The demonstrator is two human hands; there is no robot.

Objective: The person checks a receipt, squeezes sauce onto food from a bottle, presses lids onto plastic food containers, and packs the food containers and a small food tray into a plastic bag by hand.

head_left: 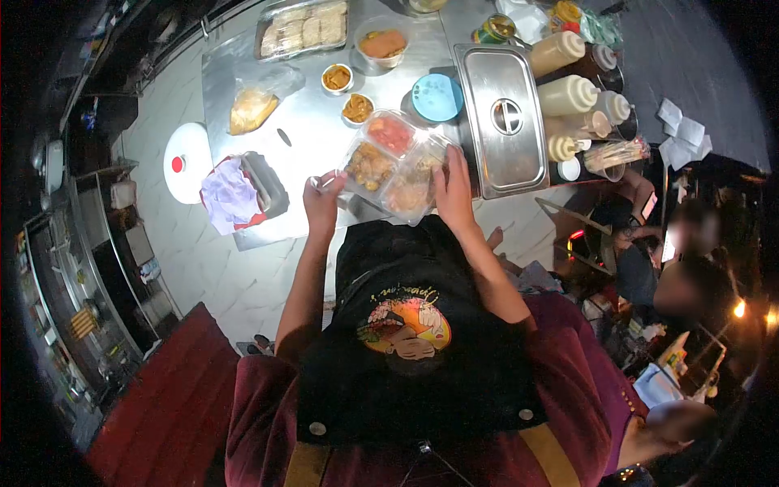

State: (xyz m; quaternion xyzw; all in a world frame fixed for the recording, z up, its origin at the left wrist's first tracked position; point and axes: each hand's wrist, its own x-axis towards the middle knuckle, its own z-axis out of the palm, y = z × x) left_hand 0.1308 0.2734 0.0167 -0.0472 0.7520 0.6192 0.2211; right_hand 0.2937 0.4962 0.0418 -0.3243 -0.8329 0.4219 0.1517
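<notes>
Centrally, clear tray: in the head view we saw the clear tray tilted at the near edge of the worktop, between our two hands; whether it rested there or hung just above, we could not tell.
Tray's compartments: we made out red food at the far side, brown food on the left and paler food nearest us.
Right hand: our right hand had its thumb and fingers closed on the tray's right side.
Left hand: our left hand was beside the left corner, fingers bent by something small and pale; we could not tell whether they pinched it or the tray.
Sauce cups: two open cups, one farther off and one nearer, stood beyond the tray, the nearer just beside it; we judged that a push away from us could have tipped it.
Blue-lidded tub: the tub stood close to the far right side, where we thought a swing of the tray might have knocked it.
Worktop edge: with the tray so near this edge, we reckoned that a weak left hold could have let it sag or drop, mixing the foods.
</notes>
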